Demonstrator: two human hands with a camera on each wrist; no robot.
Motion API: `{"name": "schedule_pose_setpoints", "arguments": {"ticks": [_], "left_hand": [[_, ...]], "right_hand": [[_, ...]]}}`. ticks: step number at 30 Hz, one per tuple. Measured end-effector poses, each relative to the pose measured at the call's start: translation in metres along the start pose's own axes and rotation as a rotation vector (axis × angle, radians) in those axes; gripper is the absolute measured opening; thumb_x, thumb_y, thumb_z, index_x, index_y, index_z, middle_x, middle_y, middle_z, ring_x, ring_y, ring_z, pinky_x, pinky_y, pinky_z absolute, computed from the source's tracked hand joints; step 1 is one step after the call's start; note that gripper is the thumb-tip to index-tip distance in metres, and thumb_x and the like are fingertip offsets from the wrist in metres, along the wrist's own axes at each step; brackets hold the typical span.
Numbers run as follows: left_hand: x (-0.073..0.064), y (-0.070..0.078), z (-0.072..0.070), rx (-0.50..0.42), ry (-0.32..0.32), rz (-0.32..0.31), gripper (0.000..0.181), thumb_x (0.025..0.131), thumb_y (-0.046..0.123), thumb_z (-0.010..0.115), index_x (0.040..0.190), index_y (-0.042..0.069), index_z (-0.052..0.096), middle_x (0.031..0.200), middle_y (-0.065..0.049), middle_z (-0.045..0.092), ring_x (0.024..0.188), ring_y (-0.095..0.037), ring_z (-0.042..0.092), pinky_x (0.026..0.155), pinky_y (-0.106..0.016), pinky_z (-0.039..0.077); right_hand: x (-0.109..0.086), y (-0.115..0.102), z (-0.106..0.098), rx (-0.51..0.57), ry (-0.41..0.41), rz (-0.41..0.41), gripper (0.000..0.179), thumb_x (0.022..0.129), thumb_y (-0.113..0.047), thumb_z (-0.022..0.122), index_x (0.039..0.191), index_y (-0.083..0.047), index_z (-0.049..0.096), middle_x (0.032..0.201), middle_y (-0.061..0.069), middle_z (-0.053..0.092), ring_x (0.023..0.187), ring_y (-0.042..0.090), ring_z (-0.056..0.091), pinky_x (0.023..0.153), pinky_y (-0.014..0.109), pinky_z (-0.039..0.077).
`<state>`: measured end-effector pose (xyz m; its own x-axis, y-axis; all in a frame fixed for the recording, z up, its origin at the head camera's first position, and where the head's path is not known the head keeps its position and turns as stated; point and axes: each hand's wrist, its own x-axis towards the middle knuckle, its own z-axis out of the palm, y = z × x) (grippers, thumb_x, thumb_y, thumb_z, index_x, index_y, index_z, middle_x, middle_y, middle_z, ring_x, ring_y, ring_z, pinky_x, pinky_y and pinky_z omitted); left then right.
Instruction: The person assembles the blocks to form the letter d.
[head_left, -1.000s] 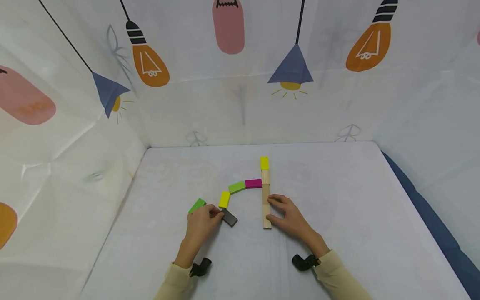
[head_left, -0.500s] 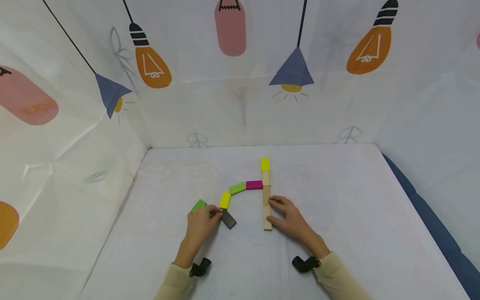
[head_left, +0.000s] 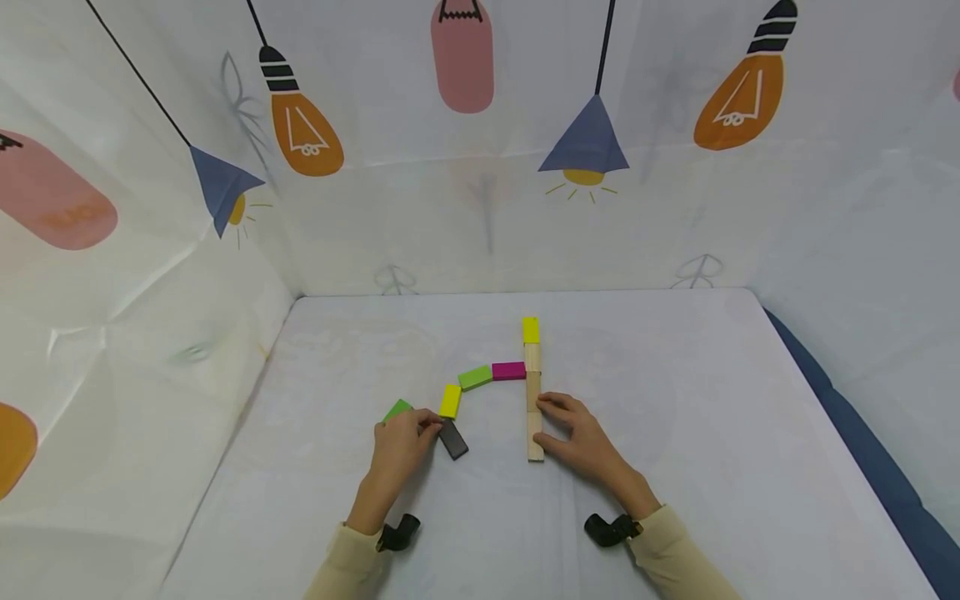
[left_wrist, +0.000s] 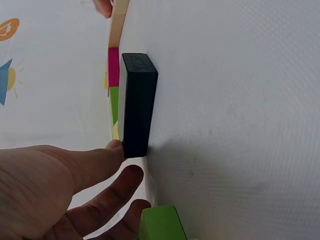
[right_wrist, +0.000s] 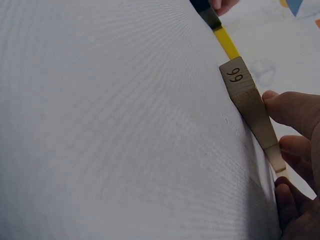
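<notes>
In the head view, my left hand [head_left: 402, 446] touches one end of a dark grey block [head_left: 453, 440] with its thumb. The left wrist view shows the thumb tip [left_wrist: 117, 146] against that block, the other fingers loosely bent and apart from it. A green block [left_wrist: 163, 223] lies by those fingers. My right hand [head_left: 585, 439] rests its thumb and fingertips on the right side of a straight row of plain wooden blocks [head_left: 535, 435]. The nearest wooden block [right_wrist: 237, 76] has a number on its end. A yellow block [head_left: 450, 401] meets the grey block's far end.
A light green block [head_left: 476, 377] and a magenta block [head_left: 508, 371] continue the curved line from the yellow block to the wooden row. Another yellow block [head_left: 531, 330] caps the row's far end. All lie on a white-covered table [head_left: 712, 417] before a patterned backdrop [head_left: 420, 217].
The dark grey block has turned clockwise under my left thumb, its near end swinging left. My right hand stays on the wooden row. The head view has shifted slightly.
</notes>
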<state>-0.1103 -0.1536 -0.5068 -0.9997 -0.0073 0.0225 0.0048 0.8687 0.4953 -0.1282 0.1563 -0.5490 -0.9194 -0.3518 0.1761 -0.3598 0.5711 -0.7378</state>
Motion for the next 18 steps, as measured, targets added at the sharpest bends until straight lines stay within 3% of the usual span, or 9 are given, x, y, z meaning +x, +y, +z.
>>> {"name": "schedule_pose_setpoints", "arguments": {"ticks": [7,10,14,18], "left_hand": [[0.001,-0.001,-0.001,-0.001,0.003,-0.002,0.007,0.091,0.020,0.079,0.096,0.015,0.080,0.087,0.004,0.076,0.080,-0.016,0.064,0.079,-0.049,0.043],[0.001,-0.004,-0.003,-0.028,0.043,0.018,0.007,0.091,0.018,0.079,0.096,0.012,0.080,0.090,-0.001,0.075,0.081,-0.018,0.065,0.077,-0.044,0.048],[0.003,-0.014,-0.011,-0.064,0.093,0.011,0.017,0.092,0.018,0.078,0.105,0.007,0.078,0.106,-0.012,0.073,0.097,-0.028,0.068,0.083,-0.044,0.058],[0.006,-0.024,-0.022,-0.063,0.094,-0.038,0.032,0.092,0.021,0.078,0.119,0.004,0.074,0.126,-0.021,0.065,0.116,-0.039,0.062,0.096,-0.053,0.056]], "right_hand": [[0.000,0.001,0.000,0.006,-0.001,-0.004,0.056,0.088,-0.019,0.082,0.139,-0.002,0.063,0.146,0.011,0.057,0.140,0.037,0.049,0.112,0.055,0.044],[0.000,0.001,0.000,0.007,-0.001,-0.004,0.056,0.088,-0.019,0.082,0.139,-0.003,0.063,0.146,0.010,0.057,0.140,0.036,0.049,0.113,0.055,0.044],[0.000,0.002,0.001,0.004,0.003,-0.003,0.057,0.088,-0.019,0.082,0.139,-0.003,0.063,0.146,0.010,0.057,0.140,0.035,0.049,0.112,0.055,0.044],[0.000,0.004,0.002,-0.007,0.007,-0.003,0.056,0.089,-0.019,0.081,0.140,-0.003,0.063,0.146,0.010,0.057,0.140,0.035,0.050,0.112,0.055,0.045]]}}
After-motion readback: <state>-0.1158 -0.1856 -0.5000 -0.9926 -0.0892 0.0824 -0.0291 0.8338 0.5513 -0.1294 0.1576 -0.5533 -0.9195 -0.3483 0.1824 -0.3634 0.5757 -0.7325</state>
